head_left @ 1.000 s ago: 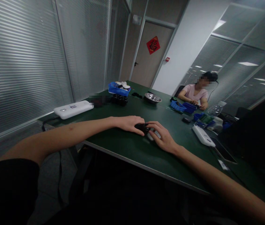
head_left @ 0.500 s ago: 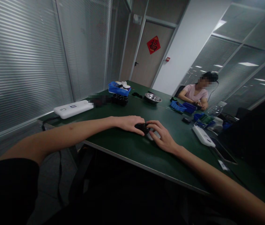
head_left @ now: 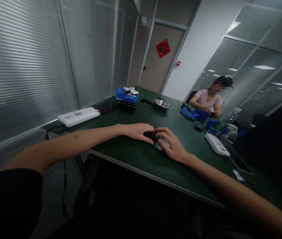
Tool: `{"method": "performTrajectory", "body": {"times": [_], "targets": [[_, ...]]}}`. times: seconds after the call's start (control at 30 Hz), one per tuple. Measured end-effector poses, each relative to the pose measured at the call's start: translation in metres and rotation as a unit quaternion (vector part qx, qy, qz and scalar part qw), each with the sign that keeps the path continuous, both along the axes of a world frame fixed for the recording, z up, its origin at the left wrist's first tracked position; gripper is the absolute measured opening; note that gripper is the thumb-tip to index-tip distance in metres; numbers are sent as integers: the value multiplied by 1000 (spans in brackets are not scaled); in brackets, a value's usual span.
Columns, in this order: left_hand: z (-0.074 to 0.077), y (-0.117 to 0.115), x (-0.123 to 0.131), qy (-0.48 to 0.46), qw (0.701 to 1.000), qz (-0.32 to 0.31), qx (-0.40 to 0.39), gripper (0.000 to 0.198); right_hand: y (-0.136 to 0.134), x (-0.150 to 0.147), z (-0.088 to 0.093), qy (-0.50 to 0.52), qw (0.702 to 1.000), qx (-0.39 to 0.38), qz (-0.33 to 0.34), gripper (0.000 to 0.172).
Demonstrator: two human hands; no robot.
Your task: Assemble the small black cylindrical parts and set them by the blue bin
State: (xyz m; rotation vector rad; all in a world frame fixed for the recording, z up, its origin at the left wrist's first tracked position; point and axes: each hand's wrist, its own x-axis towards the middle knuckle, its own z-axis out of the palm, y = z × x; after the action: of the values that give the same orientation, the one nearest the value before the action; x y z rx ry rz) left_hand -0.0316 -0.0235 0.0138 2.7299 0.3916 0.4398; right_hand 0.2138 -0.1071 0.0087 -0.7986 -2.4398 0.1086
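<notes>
A small black rounded object (head_left: 151, 136), its kind too dark to make out, sits low over the green table (head_left: 121, 151) between my two hands. My left hand (head_left: 139, 131) is closed round its left side, thumb in front and fingers behind. On its right side press the curled fingertips of my right hand (head_left: 172, 144). Beneath those fingers shows a pale grey rounded piece (head_left: 158, 145), mostly covered by the hand; whether it is held or lies on the table I cannot tell.
Farther back stand a blue basket (head_left: 127, 95) of parts, a cluster of black pieces (head_left: 127, 106) and a metal bowl (head_left: 163, 105). White power banks (head_left: 79, 116) lie left and right. Opposite, a person (head_left: 209, 99) works beside blue trays (head_left: 190, 113). A bottle (head_left: 232, 117) stands right.
My hands stay almost in place, with the right fingers shifting slightly on the black object. The person opposite has moved their hands a little apart.
</notes>
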Motion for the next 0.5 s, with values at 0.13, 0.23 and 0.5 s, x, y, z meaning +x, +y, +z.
{"method": "performTrajectory", "body": {"times": [0.13, 0.23, 0.5], "targets": [[-1, 1, 0, -10, 1000, -7, -4, 48, 2, -6, -2, 16, 1000, 17, -17, 18], [-1, 1, 0, -9, 1000, -10, -4, 49, 3, -10, -3, 29, 999, 19, -25, 16], [-2, 2, -1, 11, 1000, 3, -1, 57, 1, -11, -3, 30, 1000, 9, 2, 20]]}}
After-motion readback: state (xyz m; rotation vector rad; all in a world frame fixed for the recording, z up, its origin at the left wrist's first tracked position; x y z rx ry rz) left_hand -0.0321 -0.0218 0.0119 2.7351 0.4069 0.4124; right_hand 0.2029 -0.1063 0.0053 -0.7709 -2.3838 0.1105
